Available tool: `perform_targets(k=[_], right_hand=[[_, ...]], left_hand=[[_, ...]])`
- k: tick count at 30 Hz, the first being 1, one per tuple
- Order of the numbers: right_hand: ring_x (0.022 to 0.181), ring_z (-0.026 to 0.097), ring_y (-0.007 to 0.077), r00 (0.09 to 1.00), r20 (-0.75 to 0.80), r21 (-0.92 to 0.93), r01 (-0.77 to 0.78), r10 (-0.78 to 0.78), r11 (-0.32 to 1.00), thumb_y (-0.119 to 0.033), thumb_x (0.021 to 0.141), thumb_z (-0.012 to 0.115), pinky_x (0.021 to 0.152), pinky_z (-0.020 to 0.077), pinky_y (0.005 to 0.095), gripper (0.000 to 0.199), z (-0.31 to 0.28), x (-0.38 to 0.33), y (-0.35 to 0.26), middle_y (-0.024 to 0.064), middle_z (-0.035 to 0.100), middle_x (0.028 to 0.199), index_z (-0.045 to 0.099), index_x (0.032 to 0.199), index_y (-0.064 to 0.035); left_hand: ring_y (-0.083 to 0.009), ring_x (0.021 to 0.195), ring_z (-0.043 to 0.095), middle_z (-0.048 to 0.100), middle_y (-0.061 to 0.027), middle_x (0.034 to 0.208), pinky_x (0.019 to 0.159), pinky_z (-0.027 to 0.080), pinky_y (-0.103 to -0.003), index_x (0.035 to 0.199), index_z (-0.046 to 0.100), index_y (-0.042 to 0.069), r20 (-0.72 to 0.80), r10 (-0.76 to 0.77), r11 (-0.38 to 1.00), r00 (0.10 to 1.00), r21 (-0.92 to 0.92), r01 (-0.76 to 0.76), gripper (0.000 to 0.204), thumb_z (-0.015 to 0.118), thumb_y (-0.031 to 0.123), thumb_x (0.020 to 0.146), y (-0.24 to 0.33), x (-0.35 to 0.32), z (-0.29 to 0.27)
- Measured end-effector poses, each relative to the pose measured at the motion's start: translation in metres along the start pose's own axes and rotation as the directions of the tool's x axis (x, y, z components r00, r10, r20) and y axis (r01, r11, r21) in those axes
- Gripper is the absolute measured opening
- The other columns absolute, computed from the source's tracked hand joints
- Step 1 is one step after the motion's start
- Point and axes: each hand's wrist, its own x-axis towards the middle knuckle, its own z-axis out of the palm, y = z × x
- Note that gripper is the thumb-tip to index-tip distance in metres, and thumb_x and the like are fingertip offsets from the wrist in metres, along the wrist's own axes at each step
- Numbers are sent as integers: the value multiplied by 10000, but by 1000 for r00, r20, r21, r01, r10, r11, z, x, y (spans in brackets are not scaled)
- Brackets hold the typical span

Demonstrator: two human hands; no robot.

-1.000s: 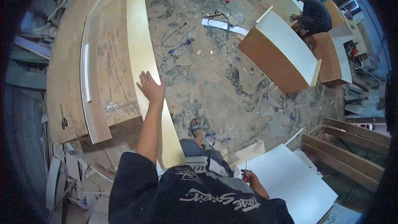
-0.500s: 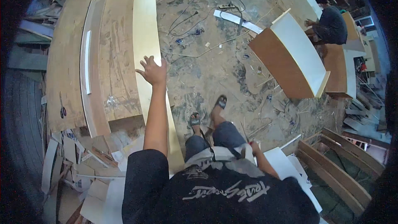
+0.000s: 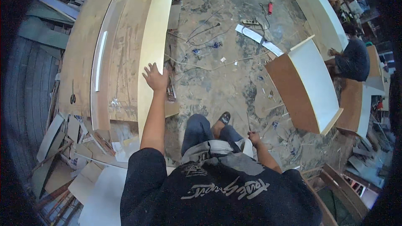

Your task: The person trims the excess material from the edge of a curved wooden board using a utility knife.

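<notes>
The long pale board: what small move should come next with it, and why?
Perhaps bring the right hand toward the pale board: that hand holds a thin tool off to the side, while the left hand rests spread on the board.

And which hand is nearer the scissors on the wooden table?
Left. The left hand rests on the long pale board, to the right of the scissors; the right hand is farther right, beyond the person's legs.
</notes>
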Motion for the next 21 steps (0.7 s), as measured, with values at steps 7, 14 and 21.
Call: perform_targets(k=[7, 14, 21], right_hand=[[530, 589, 261, 986, -37, -235, 151, -164, 960, -244, 928, 583, 441, 452, 414, 277, -141, 93, 76, 137, 613, 694, 633, 970, 26], [568, 607, 257, 933, 51, 230, -357, 355, 905, -293, 915, 583, 496, 482, 426, 274, -30, 65, -68, 99, 573, 665, 565, 769, -62], [695, 652, 233, 988, -155, 15, 4, -2, 1000, -348, 921, 566, 610, 505, 383, 349, -73, 147, -116, 172, 697, 916, 680, 928, -19]], left_hand=[[-436, 1352, 437, 567, -216, 1380, 1146, 252, -614, 1299, 609, 22, -66, 132, 942, 989, -301, -146, 521, 635, 317, 871, 98, 67, 50], [-426, 1343, 456, 584, -210, 1362, 1164, 241, -583, 1249, 641, 21, -34, 204, 977, 978, -50, -205, 471, 644, 268, 849, 34, 127, 48], [-372, 1308, 524, 653, -181, 1269, 1183, 226, -558, 1092, 728, 47, -42, 120, 884, 992, -451, -126, 383, 772, 244, 768, 83, 144, 66]])
